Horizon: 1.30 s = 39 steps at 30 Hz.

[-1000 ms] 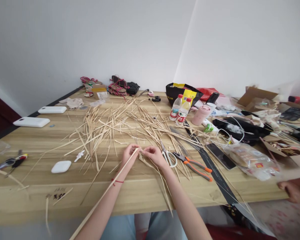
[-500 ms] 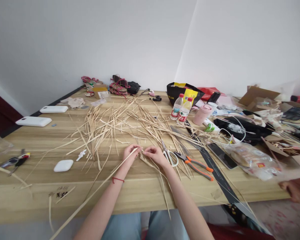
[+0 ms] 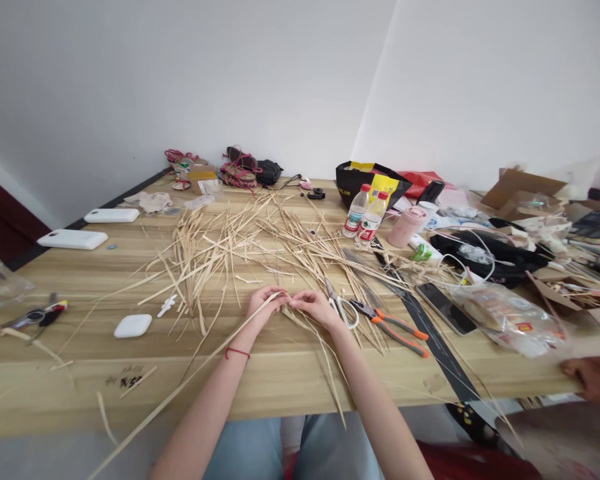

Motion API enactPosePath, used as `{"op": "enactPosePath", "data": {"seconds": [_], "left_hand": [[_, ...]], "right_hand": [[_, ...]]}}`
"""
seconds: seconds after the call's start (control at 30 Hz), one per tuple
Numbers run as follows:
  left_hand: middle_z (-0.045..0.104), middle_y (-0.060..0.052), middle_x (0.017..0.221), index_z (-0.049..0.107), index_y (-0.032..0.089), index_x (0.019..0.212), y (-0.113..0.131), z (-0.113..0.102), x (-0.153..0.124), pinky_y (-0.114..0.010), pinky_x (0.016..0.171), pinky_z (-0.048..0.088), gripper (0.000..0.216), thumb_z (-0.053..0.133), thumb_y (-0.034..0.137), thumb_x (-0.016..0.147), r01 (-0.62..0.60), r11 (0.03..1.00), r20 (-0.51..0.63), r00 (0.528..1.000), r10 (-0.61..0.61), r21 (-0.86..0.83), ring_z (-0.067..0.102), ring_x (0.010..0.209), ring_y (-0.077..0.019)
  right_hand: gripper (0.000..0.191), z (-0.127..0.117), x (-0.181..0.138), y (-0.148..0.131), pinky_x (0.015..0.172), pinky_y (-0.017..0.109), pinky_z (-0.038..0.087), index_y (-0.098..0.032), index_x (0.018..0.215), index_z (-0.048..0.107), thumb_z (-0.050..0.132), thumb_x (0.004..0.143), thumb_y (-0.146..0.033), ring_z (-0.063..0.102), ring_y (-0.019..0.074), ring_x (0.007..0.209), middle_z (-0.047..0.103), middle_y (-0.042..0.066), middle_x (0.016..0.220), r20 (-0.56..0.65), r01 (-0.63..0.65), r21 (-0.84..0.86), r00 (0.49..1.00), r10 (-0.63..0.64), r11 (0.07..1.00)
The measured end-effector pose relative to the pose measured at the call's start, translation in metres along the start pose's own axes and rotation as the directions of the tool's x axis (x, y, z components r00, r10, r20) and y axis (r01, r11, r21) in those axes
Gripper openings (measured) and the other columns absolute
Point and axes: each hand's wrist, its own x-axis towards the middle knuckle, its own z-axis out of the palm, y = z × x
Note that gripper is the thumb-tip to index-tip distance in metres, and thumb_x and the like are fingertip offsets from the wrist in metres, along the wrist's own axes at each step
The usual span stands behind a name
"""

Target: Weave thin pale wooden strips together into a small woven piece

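Observation:
My left hand (image 3: 267, 304) pinches a long pale flat strip (image 3: 190, 376), which looks like straw or split bamboo and trails back past my forearm over the table's front edge. Close against it, my right hand (image 3: 312, 307) is closed on the same small bunch of strips, with thumb and forefinger together. Loose ends of the strips (image 3: 329, 365) hang from beneath the right hand toward my lap. The crossing of the strips is largely hidden by my fingers. Just right of that hand lie white-handled scissors (image 3: 349, 312) and orange-handled pliers (image 3: 397, 330).
A spread pile of loose strips (image 3: 205, 257) lies beyond my hands. Two bottles (image 3: 355, 212), a pink cup (image 3: 408, 225), a phone (image 3: 445, 308) and a plastic bag (image 3: 510, 320) stand or lie rightward. A white case (image 3: 133, 326) lies left. Another person's hand (image 3: 587, 379) rests at the right edge.
The view has shifted slightly, so the table's things appear a little farther right. My hands remain together on the strips, their fingertips slightly changed in position.

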Motion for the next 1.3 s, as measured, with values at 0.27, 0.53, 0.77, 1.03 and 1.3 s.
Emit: {"op": "enactPosePath", "data": {"seconds": [0.27, 0.53, 0.77, 1.03, 1.3], "left_hand": [[0.066, -0.002, 0.069, 0.067, 0.013, 0.079, -0.0033, -0.0007, 0.0013, -0.019, 0.041, 0.032, 0.037, 0.081, 0.035, 0.052, 0.045, 0.998, 0.021, 0.999, -0.044, -0.046, 0.043, 0.043, -0.0048], [0.065, -0.002, 0.067, 0.068, 0.013, 0.077, 0.0027, 0.0019, -0.0011, -0.019, 0.041, 0.031, 0.037, 0.082, 0.033, 0.050, 0.075, 0.996, 0.013, 0.997, -0.074, -0.055, 0.042, 0.044, -0.0050], [0.060, 0.001, 0.061, 0.068, 0.012, 0.081, 0.0041, 0.0000, -0.0019, -0.018, 0.043, 0.029, 0.036, 0.080, 0.033, 0.054, 0.103, 0.994, 0.063, 0.993, -0.101, -0.029, 0.040, 0.045, -0.0048], [0.059, 0.000, 0.065, 0.069, 0.013, 0.090, 0.0055, -0.0015, -0.0047, -0.019, 0.046, 0.031, 0.038, 0.074, 0.039, 0.063, 0.048, 0.999, 0.108, 0.993, -0.050, 0.027, 0.040, 0.049, -0.0068], [0.050, 0.003, 0.053, 0.070, 0.012, 0.077, 0.0037, -0.0013, -0.0034, -0.020, 0.046, 0.028, 0.032, 0.070, 0.042, 0.068, -0.025, 0.999, 0.104, 0.994, 0.023, 0.025, 0.038, 0.049, -0.0075]], "right_hand": [[0.031, -0.0006, -0.0009, 0.0008, 0.066, 0.026, 0.041, -0.016, 0.076, 0.070, 0.077, 0.062, -0.043, 0.055, 0.0123, 0.062, 0.067, 0.000, 0.070, 0.004, -0.028, 0.053, 1.000, 0.028, 0.998], [0.032, 0.0000, -0.0001, 0.0008, 0.063, 0.026, 0.040, -0.016, 0.074, 0.068, 0.076, 0.062, -0.045, 0.053, 0.0122, 0.062, 0.064, 0.000, 0.068, -0.003, -0.012, 0.013, 1.000, 0.012, 1.000], [0.032, -0.0026, -0.0024, -0.0019, 0.061, 0.025, 0.038, -0.016, 0.074, 0.068, 0.075, 0.064, -0.046, 0.051, 0.0116, 0.061, 0.063, 0.000, 0.067, 0.026, -0.021, 0.012, 0.999, 0.020, 1.000], [0.031, 0.0010, -0.0020, -0.0040, 0.062, 0.025, 0.040, -0.017, 0.076, 0.068, 0.070, 0.069, -0.046, 0.053, 0.0131, 0.062, 0.064, 0.001, 0.069, -0.003, 0.009, -0.026, 1.000, -0.009, 1.000], [0.028, 0.0067, -0.0017, -0.0028, 0.065, 0.026, 0.043, -0.016, 0.077, 0.067, 0.067, 0.073, -0.044, 0.055, 0.0142, 0.065, 0.065, 0.002, 0.072, -0.067, 0.055, -0.081, 0.996, -0.060, 0.995]]}}
